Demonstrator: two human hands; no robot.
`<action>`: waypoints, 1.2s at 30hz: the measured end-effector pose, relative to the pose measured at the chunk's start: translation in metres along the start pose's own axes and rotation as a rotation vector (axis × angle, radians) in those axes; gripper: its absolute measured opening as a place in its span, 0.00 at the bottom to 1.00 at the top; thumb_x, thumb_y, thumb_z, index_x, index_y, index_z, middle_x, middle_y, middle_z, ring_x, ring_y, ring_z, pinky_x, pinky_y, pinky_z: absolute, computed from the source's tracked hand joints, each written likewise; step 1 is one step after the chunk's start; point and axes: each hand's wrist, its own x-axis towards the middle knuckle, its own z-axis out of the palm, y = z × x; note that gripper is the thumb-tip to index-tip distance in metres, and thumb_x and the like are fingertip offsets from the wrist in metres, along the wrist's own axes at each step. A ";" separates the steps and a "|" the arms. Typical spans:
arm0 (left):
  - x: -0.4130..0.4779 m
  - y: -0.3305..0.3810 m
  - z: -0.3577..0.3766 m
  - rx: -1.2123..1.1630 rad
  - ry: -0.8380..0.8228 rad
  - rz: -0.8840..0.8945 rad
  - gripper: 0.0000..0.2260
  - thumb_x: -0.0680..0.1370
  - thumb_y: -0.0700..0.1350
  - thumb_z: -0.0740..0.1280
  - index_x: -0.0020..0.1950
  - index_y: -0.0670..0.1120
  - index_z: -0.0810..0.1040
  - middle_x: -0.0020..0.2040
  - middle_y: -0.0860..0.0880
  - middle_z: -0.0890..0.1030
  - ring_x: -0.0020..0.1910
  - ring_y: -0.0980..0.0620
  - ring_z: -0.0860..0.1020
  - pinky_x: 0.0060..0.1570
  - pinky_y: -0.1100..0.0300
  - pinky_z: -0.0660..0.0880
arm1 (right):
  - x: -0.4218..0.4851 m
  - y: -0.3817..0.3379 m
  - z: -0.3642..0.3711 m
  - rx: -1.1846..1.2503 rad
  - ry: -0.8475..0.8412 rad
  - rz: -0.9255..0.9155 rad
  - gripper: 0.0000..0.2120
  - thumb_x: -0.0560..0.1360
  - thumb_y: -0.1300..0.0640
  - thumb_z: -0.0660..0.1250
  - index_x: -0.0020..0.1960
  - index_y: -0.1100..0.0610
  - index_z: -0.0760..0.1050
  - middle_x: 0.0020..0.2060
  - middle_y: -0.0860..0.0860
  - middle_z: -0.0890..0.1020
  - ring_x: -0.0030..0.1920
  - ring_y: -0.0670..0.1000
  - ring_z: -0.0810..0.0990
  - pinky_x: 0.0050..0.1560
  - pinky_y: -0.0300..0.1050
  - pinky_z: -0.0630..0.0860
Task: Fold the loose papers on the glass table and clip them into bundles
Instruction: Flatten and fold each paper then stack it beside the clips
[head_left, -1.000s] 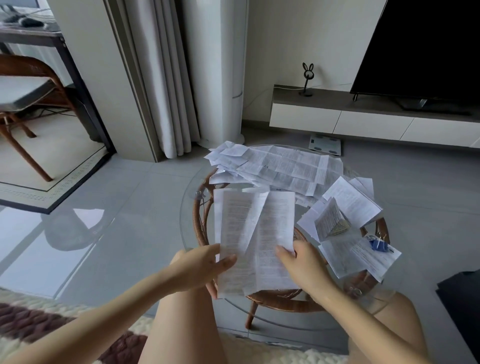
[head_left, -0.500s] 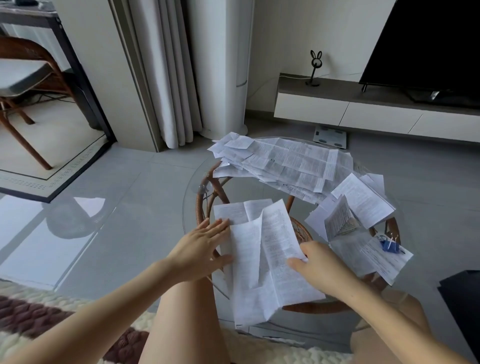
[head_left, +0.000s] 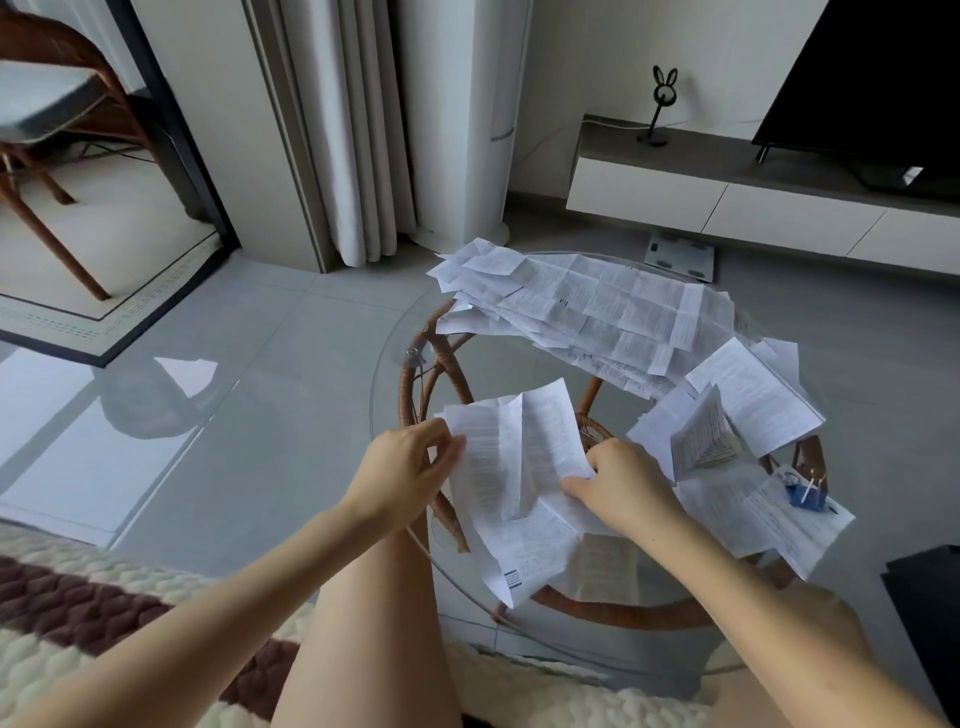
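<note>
**Printed sheets, one mid-fold, on the round glass table**

A creased sheet (head_left: 519, 483) of white paper, densely printed and with a dark barcode-like block at its near corner, lies slanted over the near part of the table (head_left: 509, 358), with a ridge standing up along its middle. The left hand (head_left: 405, 467) pinches its left edge and the right hand (head_left: 623, 483) grips its right edge. A wide pile of loose papers (head_left: 587, 312) overlaps flat across the far side. On the right lie folded papers (head_left: 753, 400), one leaflet (head_left: 701, 441) standing half open like a tent. A blue binder clip (head_left: 805, 493) sits on the rightmost sheets.
</note>
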 end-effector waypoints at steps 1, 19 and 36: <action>-0.001 0.003 0.002 0.021 0.020 -0.033 0.13 0.79 0.50 0.63 0.37 0.47 0.69 0.32 0.53 0.73 0.31 0.52 0.71 0.31 0.61 0.63 | 0.001 0.000 0.001 0.002 0.005 -0.013 0.26 0.72 0.52 0.70 0.27 0.55 0.55 0.24 0.49 0.59 0.26 0.48 0.58 0.30 0.42 0.58; -0.083 0.034 -0.005 -0.455 0.123 -0.237 0.16 0.66 0.55 0.77 0.49 0.61 0.73 0.48 0.50 0.79 0.45 0.61 0.79 0.43 0.70 0.73 | 0.003 0.001 0.012 0.628 0.145 0.178 0.22 0.75 0.56 0.69 0.26 0.58 0.66 0.18 0.43 0.68 0.25 0.49 0.67 0.30 0.41 0.62; -0.058 0.024 0.002 -0.391 0.182 -0.102 0.14 0.76 0.40 0.69 0.55 0.55 0.71 0.38 0.57 0.79 0.35 0.55 0.78 0.38 0.62 0.75 | -0.060 0.015 0.014 1.006 -0.068 0.014 0.48 0.67 0.59 0.76 0.77 0.47 0.49 0.44 0.55 0.85 0.50 0.52 0.83 0.60 0.56 0.74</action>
